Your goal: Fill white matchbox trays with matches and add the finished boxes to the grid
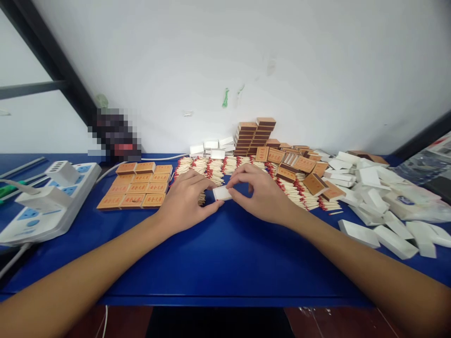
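Between my two hands is a small white matchbox tray (221,193), just above the blue table. My left hand (186,199) grips its left end between thumb and fingers. At the right end, the thumb and index finger of my right hand (259,193) pinch the tray. Rows of red-tipped matches (230,165) lie just behind my hands, and more matches (299,193) spread out to the right. Orange matchboxes (138,188) are laid out in rows to the left of my left hand. My fingers partly hide the tray, and its contents cannot be made out.
Matchboxes are stacked (255,136) against the wall, with loose matchboxes (305,164) piled beside them. White trays (366,183) lie heaped at the right near a plastic packet (410,199). A white power strip (66,206) with plugs and cables occupies the left of the table (225,263).
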Action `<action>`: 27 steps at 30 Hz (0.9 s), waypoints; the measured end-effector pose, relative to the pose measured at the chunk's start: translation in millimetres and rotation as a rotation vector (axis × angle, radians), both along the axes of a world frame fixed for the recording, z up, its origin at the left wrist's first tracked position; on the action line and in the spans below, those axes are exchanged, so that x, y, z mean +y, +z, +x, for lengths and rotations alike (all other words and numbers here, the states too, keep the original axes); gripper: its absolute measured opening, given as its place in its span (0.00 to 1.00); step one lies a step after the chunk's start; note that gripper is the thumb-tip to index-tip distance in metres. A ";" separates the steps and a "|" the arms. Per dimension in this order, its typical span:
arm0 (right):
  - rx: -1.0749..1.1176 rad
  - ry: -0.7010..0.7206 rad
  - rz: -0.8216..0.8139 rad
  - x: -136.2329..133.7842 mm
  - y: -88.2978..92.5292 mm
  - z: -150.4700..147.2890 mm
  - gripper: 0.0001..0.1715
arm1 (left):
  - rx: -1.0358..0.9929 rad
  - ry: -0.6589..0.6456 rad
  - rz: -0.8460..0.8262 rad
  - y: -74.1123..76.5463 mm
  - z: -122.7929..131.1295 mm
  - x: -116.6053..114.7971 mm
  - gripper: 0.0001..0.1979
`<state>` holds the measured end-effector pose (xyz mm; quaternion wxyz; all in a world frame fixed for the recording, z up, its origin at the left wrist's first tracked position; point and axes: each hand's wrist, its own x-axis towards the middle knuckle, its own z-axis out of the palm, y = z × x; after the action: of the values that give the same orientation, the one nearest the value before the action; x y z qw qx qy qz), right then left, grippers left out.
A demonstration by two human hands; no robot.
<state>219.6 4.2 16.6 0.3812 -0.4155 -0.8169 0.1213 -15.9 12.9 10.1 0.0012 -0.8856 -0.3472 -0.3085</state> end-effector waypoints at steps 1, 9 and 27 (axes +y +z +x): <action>-0.007 -0.017 0.027 2.1 0.8 2.1 0.07 | 0.013 -0.017 -0.015 0.4 0.1 -0.4 0.12; -0.372 -0.497 -0.061 32.6 6.2 35.8 0.09 | 0.054 -0.167 -0.050 3.9 3.5 -6.1 0.11; -0.721 -0.491 -0.407 29.4 13.9 39.5 0.15 | 0.079 -0.157 -0.098 2.4 1.9 -4.2 0.11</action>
<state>259.1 33.6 30.4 0.0020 -0.6779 -0.7344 0.0332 -13.9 8.7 12.5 -0.0525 -0.9206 -0.2912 -0.2550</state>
